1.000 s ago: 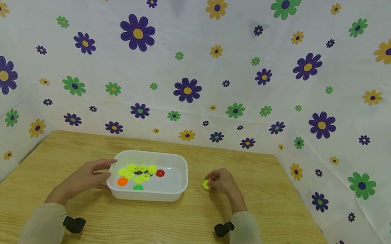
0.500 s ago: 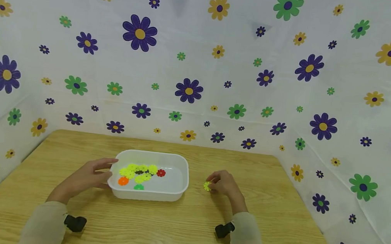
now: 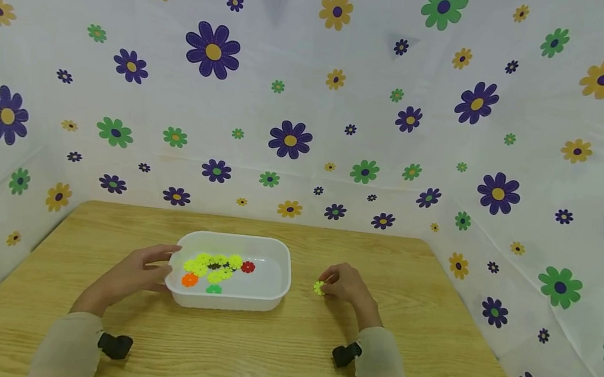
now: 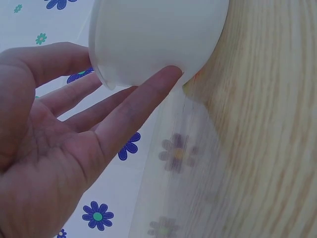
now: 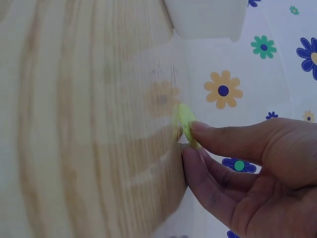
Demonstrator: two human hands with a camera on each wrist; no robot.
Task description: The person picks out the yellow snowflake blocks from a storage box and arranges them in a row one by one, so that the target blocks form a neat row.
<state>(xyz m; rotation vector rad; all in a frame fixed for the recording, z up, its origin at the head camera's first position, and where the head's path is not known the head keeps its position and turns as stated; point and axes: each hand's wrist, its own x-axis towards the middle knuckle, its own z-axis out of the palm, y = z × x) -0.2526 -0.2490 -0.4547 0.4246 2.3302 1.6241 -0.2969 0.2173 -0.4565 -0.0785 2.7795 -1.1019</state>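
A white plastic tray (image 3: 265, 305) stands on the wooden table, with several yellow flower-shaped plastic discs (image 3: 202, 259) inside. An orange disc (image 3: 190, 280), a red disc (image 3: 248, 267) and a green disc (image 3: 214, 288) lie among them, along with dark ones partly hidden under the yellow. At the tray's left end, my left hand (image 3: 135, 271) touches the wall with extended fingers (image 4: 143, 101). To the right of the tray, my right hand (image 3: 345, 282) pinches a yellow flower-shaped disc (image 5: 186, 119) between thumb and fingertips, close to the tabletop.
The wooden table (image 3: 244, 351) reaches back to a white cloth (image 3: 266, 107) printed with flowers, which hangs behind and along both sides. Black straps with small devices sit on both wrists, the right wrist device (image 3: 345, 355) among them.
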